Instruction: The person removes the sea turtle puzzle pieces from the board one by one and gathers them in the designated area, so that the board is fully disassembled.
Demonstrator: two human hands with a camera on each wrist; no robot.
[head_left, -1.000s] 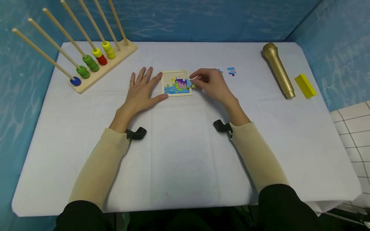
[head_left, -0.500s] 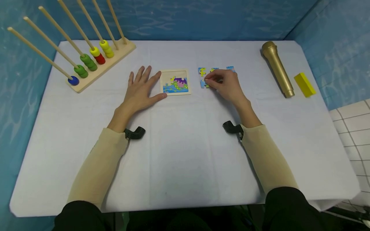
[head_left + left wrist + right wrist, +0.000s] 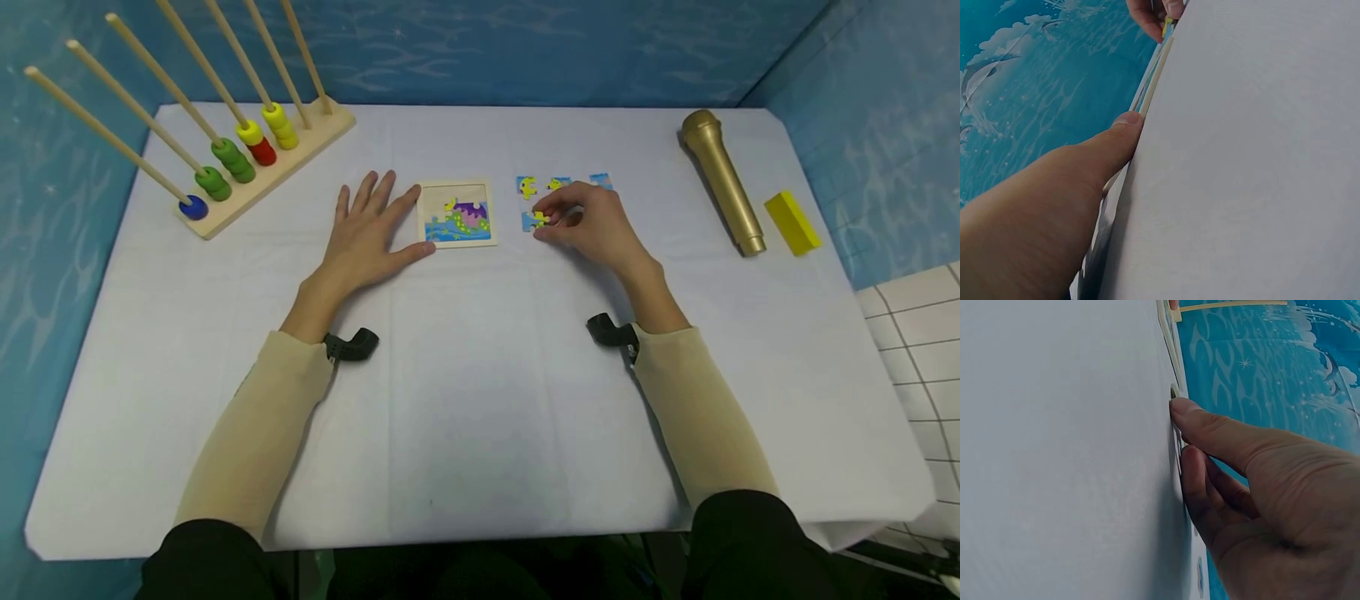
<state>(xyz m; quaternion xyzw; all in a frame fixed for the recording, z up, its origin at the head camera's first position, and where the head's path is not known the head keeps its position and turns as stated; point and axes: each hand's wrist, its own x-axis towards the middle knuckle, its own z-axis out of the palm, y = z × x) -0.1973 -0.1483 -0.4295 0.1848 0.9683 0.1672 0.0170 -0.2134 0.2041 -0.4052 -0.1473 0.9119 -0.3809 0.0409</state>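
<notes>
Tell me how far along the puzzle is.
Partly done: the small wooden puzzle tray holds its lower picture, its top strip bare. The left hand steadies it flat. The right hand pinches a blue-and-yellow loose piece; three more blue pieces wait behind.

- My right hand (image 3: 1260,487) curls its fingers, thumb tip (image 3: 1183,406) pressed to the white tablecloth (image 3: 1060,450).
- A blue patterned wall (image 3: 1260,362) stands behind.
</notes>
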